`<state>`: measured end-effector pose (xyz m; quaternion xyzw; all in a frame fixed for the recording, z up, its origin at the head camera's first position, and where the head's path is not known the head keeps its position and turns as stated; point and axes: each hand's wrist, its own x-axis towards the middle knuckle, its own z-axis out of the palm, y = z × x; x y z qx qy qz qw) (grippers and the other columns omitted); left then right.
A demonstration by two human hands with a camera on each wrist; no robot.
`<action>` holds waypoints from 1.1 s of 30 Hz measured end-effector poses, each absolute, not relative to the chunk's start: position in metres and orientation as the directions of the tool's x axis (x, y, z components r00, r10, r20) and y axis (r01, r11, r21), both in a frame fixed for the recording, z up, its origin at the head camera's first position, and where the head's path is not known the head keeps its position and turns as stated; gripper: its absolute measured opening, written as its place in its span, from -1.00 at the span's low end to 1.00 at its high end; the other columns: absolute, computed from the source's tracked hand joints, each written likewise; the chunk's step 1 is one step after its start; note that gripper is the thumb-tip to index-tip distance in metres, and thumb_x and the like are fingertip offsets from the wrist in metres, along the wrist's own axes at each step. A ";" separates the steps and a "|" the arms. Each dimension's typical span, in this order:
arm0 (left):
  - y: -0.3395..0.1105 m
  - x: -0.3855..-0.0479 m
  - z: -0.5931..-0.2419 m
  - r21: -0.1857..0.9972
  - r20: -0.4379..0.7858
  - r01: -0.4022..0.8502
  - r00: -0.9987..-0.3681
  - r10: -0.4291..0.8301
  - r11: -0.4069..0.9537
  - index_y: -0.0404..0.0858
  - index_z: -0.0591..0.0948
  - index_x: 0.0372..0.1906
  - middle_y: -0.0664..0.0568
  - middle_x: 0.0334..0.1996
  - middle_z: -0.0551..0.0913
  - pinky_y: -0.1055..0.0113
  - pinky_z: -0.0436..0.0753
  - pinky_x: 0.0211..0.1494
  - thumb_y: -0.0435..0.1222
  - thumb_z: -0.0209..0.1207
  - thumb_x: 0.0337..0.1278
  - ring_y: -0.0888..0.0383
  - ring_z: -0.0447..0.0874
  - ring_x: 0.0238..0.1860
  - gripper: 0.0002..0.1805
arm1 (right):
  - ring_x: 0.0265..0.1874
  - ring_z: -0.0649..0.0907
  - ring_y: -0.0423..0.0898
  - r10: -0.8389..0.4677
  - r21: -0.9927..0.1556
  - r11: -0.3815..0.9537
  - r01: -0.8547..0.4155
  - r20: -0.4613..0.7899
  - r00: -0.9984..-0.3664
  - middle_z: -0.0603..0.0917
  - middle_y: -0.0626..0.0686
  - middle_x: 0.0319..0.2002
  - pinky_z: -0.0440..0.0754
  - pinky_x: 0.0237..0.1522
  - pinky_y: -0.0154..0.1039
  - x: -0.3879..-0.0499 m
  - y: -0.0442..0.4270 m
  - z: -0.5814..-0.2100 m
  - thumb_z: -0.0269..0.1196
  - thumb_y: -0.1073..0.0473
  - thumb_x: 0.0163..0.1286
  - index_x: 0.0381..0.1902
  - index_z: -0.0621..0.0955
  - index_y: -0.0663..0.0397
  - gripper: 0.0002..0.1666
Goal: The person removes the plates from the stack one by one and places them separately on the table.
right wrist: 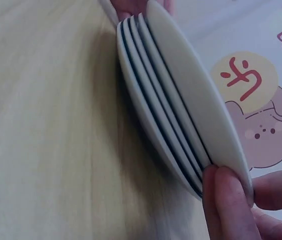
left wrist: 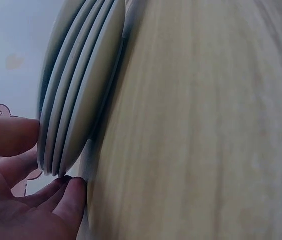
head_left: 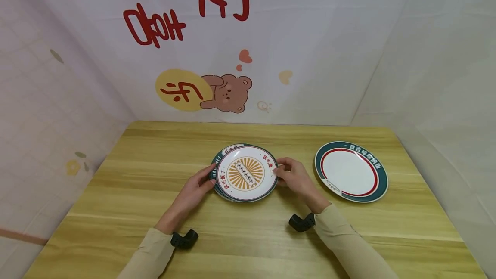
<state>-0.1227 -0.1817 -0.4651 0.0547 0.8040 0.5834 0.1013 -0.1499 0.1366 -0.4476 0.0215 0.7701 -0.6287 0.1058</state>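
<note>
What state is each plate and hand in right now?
Lower plates: stacked
Top plate: face up above them
Plate on the right: face up on the table, untouched
Left hand: gripping the stack's edge
Right hand: pinching the top plate's rim

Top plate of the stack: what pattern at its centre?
The top plate has a golden sunburst on white; best seen in the head view.

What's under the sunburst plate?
Beneath the sunburst plate are more stacked plates, edges visible; one's green, lettered rim peeks out at left. Their centres are covered, designs unseen.
</note>
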 end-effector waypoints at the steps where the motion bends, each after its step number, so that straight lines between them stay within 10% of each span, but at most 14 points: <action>1: -0.182 -0.123 -0.465 0.950 -0.101 -0.034 -0.974 0.205 0.310 -0.28 0.30 0.58 -0.29 0.58 0.17 -0.03 0.07 0.62 -0.39 0.10 0.52 -0.17 0.06 0.60 -0.39 | -0.38 0.66 -0.13 -0.102 -0.964 0.192 0.183 -0.205 -0.974 0.63 0.20 -0.17 0.78 -0.27 -0.26 -0.150 0.137 -0.448 0.21 0.40 0.44 0.24 0.52 0.43 -0.56; 33: -0.182 -0.124 -0.461 0.939 -0.150 -0.085 -0.973 0.174 0.332 -0.25 0.35 0.56 -0.24 0.58 0.21 -0.02 0.09 0.62 -0.35 0.11 0.53 -0.13 0.08 0.60 -0.41 | -0.25 0.71 -0.14 -0.127 -0.958 0.185 0.219 -0.245 -0.961 0.65 0.18 -0.09 0.79 -0.15 -0.24 -0.114 0.211 -0.406 0.27 0.25 0.51 0.40 0.40 0.44 -0.38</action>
